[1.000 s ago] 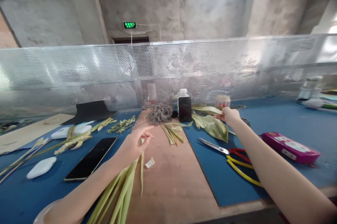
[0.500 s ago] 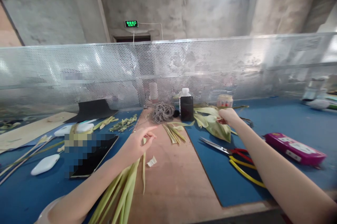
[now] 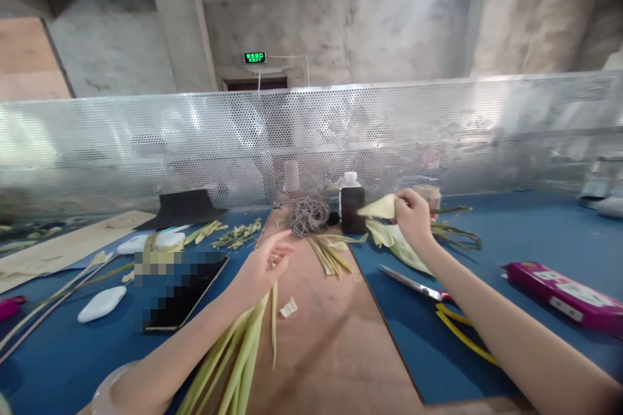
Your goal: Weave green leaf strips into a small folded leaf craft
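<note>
My right hand [image 3: 413, 217] is raised over the far part of the bench, pinching a pale green leaf [image 3: 378, 208] that is lifted off the pile of leaves [image 3: 402, 245] below it. My left hand [image 3: 265, 265] hovers above the wooden board [image 3: 335, 330], fingers loosely curled and apart, holding nothing I can see. Under my left forearm lies a bundle of long green leaf strips [image 3: 238, 356]. A small white scrap [image 3: 289, 308] rests on the board.
Scissors [image 3: 413, 285] with red and yellow handles lie on the blue mat [image 3: 516, 233], a pink box [image 3: 564, 295] to their right. A dark bottle [image 3: 352, 207], a coil of twine [image 3: 307, 215], a phone [image 3: 187, 291], a white oval object [image 3: 102, 303] and a perforated metal screen [image 3: 292, 142] are nearby.
My right hand has lifted one leaf off the pile and drawn it up and leftward. The left hand stays almost still. The view has shifted slightly.
</note>
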Tool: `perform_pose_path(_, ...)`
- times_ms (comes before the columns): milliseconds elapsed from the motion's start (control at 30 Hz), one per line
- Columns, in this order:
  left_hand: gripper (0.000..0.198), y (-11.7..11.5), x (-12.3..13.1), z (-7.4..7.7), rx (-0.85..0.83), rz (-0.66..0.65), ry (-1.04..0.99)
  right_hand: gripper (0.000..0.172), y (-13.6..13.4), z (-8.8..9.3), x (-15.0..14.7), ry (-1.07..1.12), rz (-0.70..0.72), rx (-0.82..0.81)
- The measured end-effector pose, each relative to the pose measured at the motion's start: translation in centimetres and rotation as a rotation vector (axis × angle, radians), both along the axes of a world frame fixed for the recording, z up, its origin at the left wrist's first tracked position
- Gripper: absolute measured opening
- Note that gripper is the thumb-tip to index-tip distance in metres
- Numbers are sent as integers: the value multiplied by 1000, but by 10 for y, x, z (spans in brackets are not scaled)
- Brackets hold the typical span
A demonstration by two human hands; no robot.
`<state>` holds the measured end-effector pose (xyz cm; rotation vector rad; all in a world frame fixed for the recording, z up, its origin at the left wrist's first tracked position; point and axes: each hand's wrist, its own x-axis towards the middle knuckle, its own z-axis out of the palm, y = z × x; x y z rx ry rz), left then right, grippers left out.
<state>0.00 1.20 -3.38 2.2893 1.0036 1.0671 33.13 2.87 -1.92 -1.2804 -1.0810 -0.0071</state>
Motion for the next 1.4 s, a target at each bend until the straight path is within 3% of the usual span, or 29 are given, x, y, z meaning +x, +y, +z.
perform_pose_path(167,55,1,1,1,-243,-79,-247,11,-10,-5,-43,-282,93,-29)
perform_pose_path(267,55,-5,2,6,-344,-133,-289,13,-16,-9,-62,-453,109,-53)
perform_pose_path(467,49,-18,3,12,-222,-156,-116,13,-21,-15,-80,-586,68,-120)
perform_pose_path(767,31,-10,2,5,-21,-211,37,13,-18,-17,-79,-669,-7,-289)
perform_pose_path(900,28,-8,0,4,60,-137,172,13,-18,-19,-79,-712,-3,-314)
perform_pose_path(1167,26,0,-1,-3,-21,-47,136,14,-19,-18,-81,-739,-15,-292)
perform_pose_path(1400,32,-4,0,4,-82,18,132,14,-20,-15,-79,-679,-10,-359)
